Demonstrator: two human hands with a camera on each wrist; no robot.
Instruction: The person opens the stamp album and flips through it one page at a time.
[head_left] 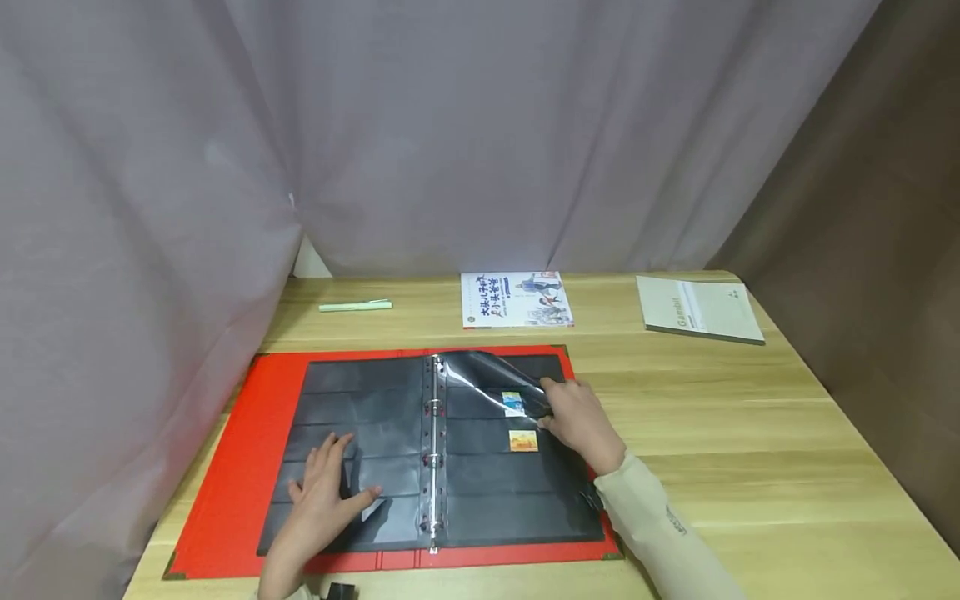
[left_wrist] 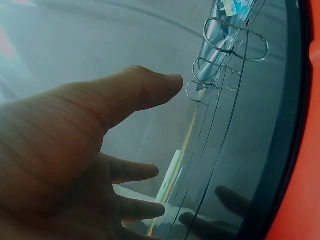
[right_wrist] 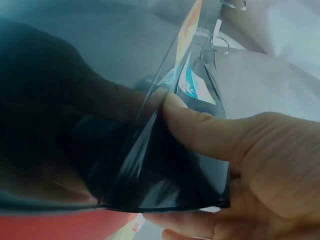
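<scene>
The fingers [right_wrist: 200,127] of the right hand [head_left: 587,421] pinch the outer edge of a raised black page [head_left: 478,368]; those of the left hand [head_left: 321,502] are spread over the left page [head_left: 363,408]. The red album [head_left: 232,475] lies open on the tabletop [head_left: 750,458], long axis left to right, ring spine [head_left: 434,433] pointing forward.

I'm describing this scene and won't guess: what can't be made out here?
Head: fine detail of the blue picture and orange picture, too small.
Head: small print on the Gambit book, too small.
Left wrist: lowest visible finger of the left hand, partly cut off by the bottom edge.
Right wrist: finger parts of the right hand, hidden behind the lifted page.
</scene>
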